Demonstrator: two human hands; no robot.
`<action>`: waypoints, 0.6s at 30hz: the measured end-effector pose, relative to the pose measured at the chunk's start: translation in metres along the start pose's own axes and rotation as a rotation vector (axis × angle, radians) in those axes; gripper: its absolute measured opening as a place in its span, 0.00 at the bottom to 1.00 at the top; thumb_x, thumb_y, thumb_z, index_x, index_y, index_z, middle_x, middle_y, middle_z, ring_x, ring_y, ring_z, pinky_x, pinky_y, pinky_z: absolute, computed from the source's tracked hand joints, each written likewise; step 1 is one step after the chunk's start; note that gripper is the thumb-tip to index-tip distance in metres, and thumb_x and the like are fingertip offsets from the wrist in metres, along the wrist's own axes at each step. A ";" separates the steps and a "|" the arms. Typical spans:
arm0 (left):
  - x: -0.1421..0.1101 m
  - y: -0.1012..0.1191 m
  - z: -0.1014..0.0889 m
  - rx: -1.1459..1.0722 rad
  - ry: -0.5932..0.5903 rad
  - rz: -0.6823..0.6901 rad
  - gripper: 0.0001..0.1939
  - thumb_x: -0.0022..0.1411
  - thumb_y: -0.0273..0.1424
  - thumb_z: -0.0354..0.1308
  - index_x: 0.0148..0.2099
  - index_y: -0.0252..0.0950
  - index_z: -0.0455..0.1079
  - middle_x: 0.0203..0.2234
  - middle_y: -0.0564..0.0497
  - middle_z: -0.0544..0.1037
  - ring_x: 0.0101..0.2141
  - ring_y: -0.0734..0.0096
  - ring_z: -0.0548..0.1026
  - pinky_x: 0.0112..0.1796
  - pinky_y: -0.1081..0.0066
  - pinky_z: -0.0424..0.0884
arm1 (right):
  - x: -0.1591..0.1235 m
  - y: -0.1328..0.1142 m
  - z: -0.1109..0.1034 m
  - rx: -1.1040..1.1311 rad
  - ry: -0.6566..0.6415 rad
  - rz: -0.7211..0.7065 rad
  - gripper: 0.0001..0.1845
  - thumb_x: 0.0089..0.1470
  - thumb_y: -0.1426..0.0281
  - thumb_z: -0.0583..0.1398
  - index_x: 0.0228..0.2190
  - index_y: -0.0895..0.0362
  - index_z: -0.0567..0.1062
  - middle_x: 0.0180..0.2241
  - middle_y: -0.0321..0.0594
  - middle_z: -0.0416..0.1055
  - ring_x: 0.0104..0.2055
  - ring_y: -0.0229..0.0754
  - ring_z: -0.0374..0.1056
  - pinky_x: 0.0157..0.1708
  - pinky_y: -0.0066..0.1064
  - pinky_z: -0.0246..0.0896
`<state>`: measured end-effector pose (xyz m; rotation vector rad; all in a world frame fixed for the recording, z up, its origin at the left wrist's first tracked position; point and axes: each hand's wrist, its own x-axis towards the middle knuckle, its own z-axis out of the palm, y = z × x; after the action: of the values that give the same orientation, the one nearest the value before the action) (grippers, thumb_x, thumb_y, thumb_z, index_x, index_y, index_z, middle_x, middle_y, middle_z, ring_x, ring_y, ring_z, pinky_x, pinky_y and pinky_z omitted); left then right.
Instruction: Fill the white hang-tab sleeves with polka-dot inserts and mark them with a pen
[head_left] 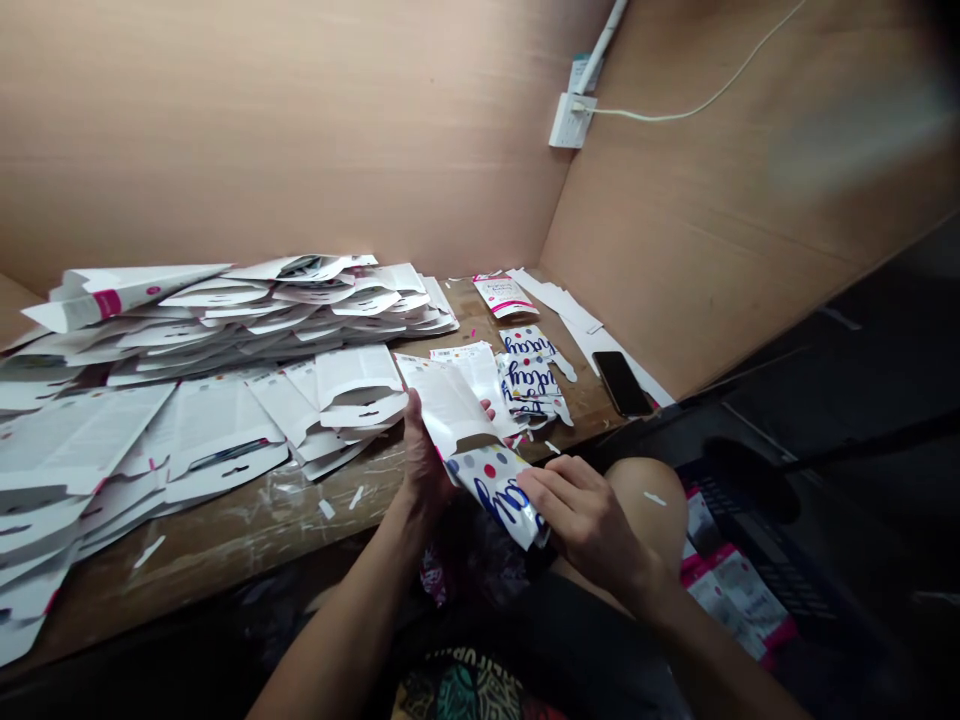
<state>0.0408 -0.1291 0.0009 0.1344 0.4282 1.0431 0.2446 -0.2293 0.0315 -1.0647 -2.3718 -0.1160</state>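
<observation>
Left hand (426, 458): grip clamped on a white sleeve (448, 398), thumb along the near side, fingertips showing past the far edge. Right hand (583, 508): grip closed on the lower end of a dotted packet (491, 482) with blue lettering. Packet sits partly within the sleeve's open end, remainder sticking out toward the right hand; both held tilted, in front of the tabletop (289, 512) edge.

Just beyond: a small stack of dotted cards (531, 378); a pink-and-white pouch (504, 297) behind it. Black phone (622, 383) to the right, near long paper strips (564, 305).

Left side: overlapping white sleeves (225, 420) in front, a higher pile (300, 310) behind. Cardboard walls (300, 130) enclose the back; white socket box (573, 121) with cable (690, 117) in the corner. Lower right, dim: blue basket (787, 560), pink-and-white packs (739, 595) inside.
</observation>
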 end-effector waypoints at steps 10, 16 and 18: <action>-0.005 0.005 0.005 0.049 0.037 0.021 0.46 0.60 0.65 0.61 0.59 0.27 0.73 0.42 0.34 0.84 0.44 0.43 0.83 0.49 0.46 0.80 | 0.021 -0.006 -0.001 -0.113 -0.069 -0.024 0.13 0.69 0.77 0.56 0.47 0.59 0.80 0.37 0.47 0.79 0.39 0.49 0.67 0.38 0.39 0.65; -0.007 0.013 0.008 0.050 0.017 0.024 0.45 0.58 0.65 0.61 0.55 0.27 0.76 0.39 0.35 0.84 0.44 0.41 0.83 0.49 0.46 0.80 | 0.032 -0.010 -0.002 -0.148 -0.131 0.012 0.09 0.65 0.80 0.59 0.39 0.57 0.78 0.33 0.45 0.75 0.38 0.49 0.64 0.34 0.37 0.63; -0.008 0.012 0.008 0.074 0.030 0.003 0.43 0.58 0.62 0.63 0.55 0.27 0.76 0.39 0.35 0.84 0.43 0.42 0.84 0.49 0.48 0.80 | 0.034 -0.011 -0.001 -0.162 -0.166 0.028 0.09 0.64 0.80 0.59 0.36 0.56 0.77 0.32 0.45 0.74 0.38 0.50 0.64 0.33 0.37 0.63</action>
<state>0.0309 -0.1294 0.0145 0.1859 0.4939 1.0341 0.2184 -0.2142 0.0513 -1.2254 -2.5289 -0.2210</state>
